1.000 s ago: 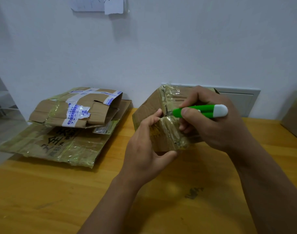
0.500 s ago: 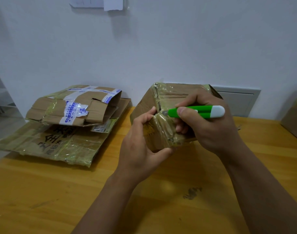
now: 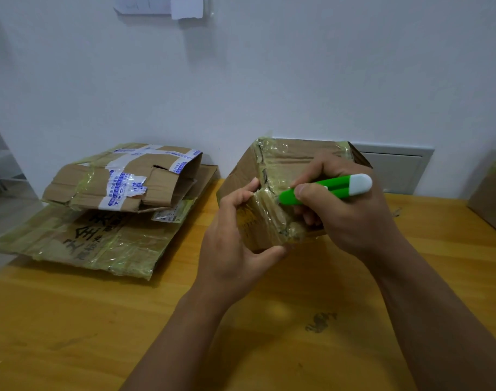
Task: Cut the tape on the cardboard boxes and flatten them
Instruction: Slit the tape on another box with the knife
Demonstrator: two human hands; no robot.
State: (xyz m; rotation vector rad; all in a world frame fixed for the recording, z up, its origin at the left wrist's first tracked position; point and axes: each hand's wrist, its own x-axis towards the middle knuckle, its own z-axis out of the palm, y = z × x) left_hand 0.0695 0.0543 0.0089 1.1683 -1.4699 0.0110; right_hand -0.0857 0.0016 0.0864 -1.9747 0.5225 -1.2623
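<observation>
Left hand (image 3: pixel 235 235) gripping near corner of taped box (image 3: pixel 272 193) on table (image 3: pixel 100 320); right hand (image 3: pixel 345 210) pinching green cutter (image 3: pixel 325 189), tip at tape seam. Mid-cut, prob. Behind left: flattened boxes (image 3: pixel 100 221) done. Another box (image 3: pixel 492 198) far right, still to do.

4 boxes (image 3: pixel 272 170), 1 cutter (image 3: pixel 325 190)

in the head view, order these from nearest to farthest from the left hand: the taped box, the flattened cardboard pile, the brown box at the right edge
1. The taped box: gripped by the left hand, which holds its near corner.
2. The flattened cardboard pile: on the table to the hand's left, apart from it.
3. The brown box at the right edge: across the table, beyond the right hand and its green cutter.
</observation>
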